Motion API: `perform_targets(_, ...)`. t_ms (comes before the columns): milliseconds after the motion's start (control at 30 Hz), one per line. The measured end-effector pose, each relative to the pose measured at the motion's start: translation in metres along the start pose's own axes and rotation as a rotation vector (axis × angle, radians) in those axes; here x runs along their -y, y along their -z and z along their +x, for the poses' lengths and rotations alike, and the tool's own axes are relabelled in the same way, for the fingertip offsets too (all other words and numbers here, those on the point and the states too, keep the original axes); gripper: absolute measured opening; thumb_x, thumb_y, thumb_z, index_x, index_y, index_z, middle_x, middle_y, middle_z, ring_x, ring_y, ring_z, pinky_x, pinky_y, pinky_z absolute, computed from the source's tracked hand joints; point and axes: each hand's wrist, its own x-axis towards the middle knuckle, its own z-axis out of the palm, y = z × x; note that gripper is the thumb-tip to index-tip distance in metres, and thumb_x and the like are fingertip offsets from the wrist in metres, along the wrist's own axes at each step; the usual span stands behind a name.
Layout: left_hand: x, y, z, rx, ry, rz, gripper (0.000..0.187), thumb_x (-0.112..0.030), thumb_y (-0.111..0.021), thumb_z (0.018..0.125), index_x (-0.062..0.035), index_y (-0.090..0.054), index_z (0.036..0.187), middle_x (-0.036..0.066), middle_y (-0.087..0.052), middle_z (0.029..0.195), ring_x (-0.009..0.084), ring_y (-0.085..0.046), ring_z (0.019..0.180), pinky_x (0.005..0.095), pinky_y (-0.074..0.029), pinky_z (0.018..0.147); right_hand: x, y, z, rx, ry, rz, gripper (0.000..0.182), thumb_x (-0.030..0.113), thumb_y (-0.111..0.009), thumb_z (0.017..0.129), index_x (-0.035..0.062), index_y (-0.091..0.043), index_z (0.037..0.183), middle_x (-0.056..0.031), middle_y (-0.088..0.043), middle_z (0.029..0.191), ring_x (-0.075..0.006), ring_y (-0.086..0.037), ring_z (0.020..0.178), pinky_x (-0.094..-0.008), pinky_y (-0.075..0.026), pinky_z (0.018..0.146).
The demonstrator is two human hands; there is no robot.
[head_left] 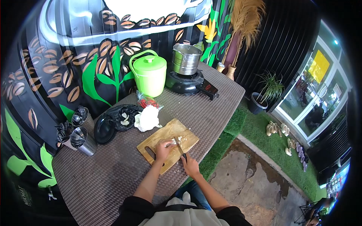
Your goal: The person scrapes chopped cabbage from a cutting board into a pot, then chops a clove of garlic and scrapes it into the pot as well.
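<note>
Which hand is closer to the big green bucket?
The left hand. It rests on the cutting board, on the side toward the green bucket. The right hand holds a knife at the board's near edge, farther away from the bucket.

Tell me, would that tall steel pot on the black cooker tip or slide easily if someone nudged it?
The steel pot looks taller than the cooker ring beneath it, so a high push might tip it. Its shiny metal probably slides readily on the smooth top. Its contents are hidden, so its weight is unclear.
</note>
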Motion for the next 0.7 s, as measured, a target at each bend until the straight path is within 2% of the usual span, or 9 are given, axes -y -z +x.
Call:
perform_targets(267, -0.008, 0.002, -0.001, -0.002, -0.049, 0.043, 0.016, -0.004, -0.074, 0.069, -0.0023, -0.070, 0.085, 0.010, -0.068, 0.093, 0.0273, -0.060, 0.089, 0.0354, -0.048, 0.079, 0.002, 0.006, -0.001, 0.013, 0.007, -0.056, 0.033, 0.036, -0.044, 0.094, 0.0055, -0.048, 0.106, -0.0265, -0.062, 0.076, -0.0458, -0.060, 0.072, -0.0546, -0.048, 0.065)
perform_targets(433, -0.007, 0.002, 0.000, 0.029, -0.058, 0.126, 0.020, -0.006, -0.072, 0.072, -0.0021, -0.068, 0.091, 0.009, -0.065, 0.097, 0.0282, -0.056, 0.093, 0.0365, -0.045, 0.082, 0.012, 0.011, -0.004, 0.011, -0.010, -0.093, 0.031, 0.035, -0.044, 0.094, 0.0062, -0.047, 0.104, -0.0261, -0.063, 0.076, -0.0453, -0.061, 0.071, -0.0547, -0.048, 0.064)
perform_targets(700, -0.017, 0.006, 0.003, -0.006, -0.115, 0.086, 0.024, -0.007, -0.074, 0.069, -0.0014, -0.067, 0.091, 0.011, -0.064, 0.097, 0.0299, -0.057, 0.095, 0.0374, -0.045, 0.083, 0.026, 0.007, 0.002, 0.003, -0.016, -0.094, 0.026, 0.032, -0.044, 0.094, 0.0067, -0.045, 0.100, -0.0252, -0.062, 0.073, -0.0456, -0.061, 0.070, -0.0553, -0.048, 0.063)
